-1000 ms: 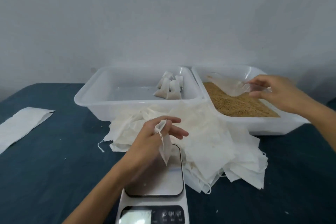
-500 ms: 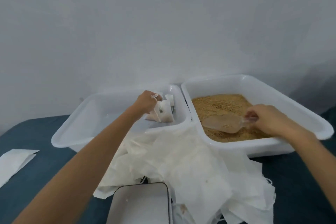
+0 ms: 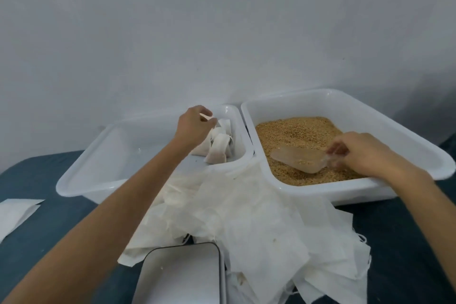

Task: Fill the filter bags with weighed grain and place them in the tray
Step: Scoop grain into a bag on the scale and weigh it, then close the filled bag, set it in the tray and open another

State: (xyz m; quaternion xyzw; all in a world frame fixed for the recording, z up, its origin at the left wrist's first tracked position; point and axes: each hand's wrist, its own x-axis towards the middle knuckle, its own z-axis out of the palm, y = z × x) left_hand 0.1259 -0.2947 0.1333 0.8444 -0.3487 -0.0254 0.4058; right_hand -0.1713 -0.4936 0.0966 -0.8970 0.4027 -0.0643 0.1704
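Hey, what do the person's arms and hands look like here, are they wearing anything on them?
Both forearms are bare as far as the frame shows, with no sleeves visible. The left hand and right hand wear no gloves, and no rings, watch or bracelet can be seen.

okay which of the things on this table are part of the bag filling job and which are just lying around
In use: filled bags, left tray, grain tub, scoop, empty bags pile, scale, left hand, right hand.
Lying about: white sheet.

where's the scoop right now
In the head view the clear scoop is on the right, lying on the grain in the right-hand tub, its handle held by the right hand.
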